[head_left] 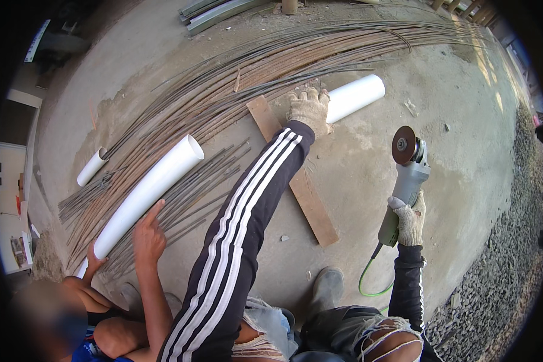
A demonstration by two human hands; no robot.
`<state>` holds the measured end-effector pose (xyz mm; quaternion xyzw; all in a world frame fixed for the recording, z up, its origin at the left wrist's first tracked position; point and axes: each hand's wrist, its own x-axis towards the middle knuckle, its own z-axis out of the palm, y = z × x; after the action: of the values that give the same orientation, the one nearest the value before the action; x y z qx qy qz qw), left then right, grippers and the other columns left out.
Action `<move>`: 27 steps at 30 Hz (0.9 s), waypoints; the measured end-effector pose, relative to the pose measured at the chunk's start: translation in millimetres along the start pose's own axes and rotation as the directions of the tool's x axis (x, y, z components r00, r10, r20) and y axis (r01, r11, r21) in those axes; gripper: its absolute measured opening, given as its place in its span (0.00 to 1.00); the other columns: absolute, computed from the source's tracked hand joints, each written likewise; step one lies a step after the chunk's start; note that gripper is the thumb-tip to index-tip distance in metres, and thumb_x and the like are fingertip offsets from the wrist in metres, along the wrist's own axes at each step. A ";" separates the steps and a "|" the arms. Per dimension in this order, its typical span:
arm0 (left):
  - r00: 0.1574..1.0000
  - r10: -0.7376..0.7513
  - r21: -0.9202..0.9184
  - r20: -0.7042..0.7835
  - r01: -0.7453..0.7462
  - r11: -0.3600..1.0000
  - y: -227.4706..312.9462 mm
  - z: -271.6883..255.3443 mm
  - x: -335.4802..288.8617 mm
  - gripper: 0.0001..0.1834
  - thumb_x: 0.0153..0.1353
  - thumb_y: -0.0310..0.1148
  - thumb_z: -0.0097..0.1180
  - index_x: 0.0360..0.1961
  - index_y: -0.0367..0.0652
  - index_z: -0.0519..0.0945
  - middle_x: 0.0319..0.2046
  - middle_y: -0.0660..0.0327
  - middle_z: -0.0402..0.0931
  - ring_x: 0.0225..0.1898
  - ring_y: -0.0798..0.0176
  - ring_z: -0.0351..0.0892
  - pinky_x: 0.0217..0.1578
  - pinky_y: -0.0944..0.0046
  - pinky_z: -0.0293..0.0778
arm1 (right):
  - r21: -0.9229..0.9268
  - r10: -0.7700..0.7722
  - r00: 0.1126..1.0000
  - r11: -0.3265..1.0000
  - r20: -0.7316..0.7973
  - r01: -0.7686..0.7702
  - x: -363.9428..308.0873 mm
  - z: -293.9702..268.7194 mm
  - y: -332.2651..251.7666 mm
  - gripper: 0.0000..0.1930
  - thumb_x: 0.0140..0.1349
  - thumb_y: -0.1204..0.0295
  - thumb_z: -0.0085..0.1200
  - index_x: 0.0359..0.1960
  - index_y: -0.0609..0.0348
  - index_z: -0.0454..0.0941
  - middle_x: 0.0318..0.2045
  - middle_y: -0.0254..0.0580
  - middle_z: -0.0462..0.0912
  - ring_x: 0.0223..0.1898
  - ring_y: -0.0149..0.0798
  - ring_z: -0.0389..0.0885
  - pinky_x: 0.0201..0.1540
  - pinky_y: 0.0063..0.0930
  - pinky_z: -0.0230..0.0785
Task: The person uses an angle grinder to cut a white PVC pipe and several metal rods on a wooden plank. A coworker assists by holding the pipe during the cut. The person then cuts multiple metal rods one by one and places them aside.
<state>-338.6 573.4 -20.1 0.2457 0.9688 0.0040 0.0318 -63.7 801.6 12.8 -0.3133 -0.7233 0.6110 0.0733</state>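
My left hand (309, 110), in a knitted work glove, reaches far forward and is closed around the near end of a short white plastic pipe (357, 96). My right hand (411, 224), gloved too, grips the body of a grey angle grinder (408, 182). Its brown disc (403, 145) points up and away from me, apart from the pipe. A green cord (363, 279) trails from the grinder's rear. Under my left forearm a flat wooden board (314, 208) lies on the concrete, partly hidden by the sleeve.
At left a co-worker's hand (149, 238) points at a long white pipe (148, 190), while their other hand (93, 263) holds it. Bundled steel rebar (205, 90) crosses the floor. A short pipe piece (93, 167) lies far left; gravel (495, 289) borders the right.
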 end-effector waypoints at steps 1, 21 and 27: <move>0.995 -0.061 -0.013 0.083 0.062 0.998 8.4 5.0 10.5 0.58 0.55 0.60 0.75 0.80 0.45 0.62 0.72 0.45 0.69 0.72 0.41 0.72 0.69 0.28 0.65 | -0.008 0.000 1.000 1.000 -0.013 0.000 -2.1 -5.2 2.3 0.28 0.54 0.67 0.74 0.54 0.60 0.75 0.42 0.38 0.82 0.39 0.34 0.82 0.43 0.34 0.79; 0.668 -0.719 -0.981 -0.192 -0.107 0.163 -97.1 -31.7 -291.8 0.43 0.62 0.37 0.77 0.72 0.41 0.65 0.58 0.59 0.76 0.54 0.63 0.81 0.55 0.60 0.81 | 0.068 0.032 0.999 0.997 0.039 -0.034 -2.1 -5.8 31.7 0.22 0.60 0.66 0.71 0.52 0.57 0.76 0.36 0.35 0.81 0.33 0.32 0.82 0.38 0.29 0.77; 0.462 -0.879 -0.993 -0.120 -0.067 0.100 -96.8 -41.6 -386.6 0.50 0.59 0.31 0.75 0.77 0.36 0.58 0.65 0.55 0.69 0.63 0.61 0.72 0.65 0.59 0.71 | 0.047 -0.040 0.993 0.998 0.109 0.035 -6.3 1.7 18.4 0.29 0.57 0.64 0.73 0.59 0.57 0.76 0.41 0.35 0.82 0.39 0.31 0.81 0.43 0.29 0.76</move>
<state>-48.1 304.4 42.2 -0.1833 0.6936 0.6591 -0.2257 -52.9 797.8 -2.9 -0.2640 -0.7180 0.6419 0.0521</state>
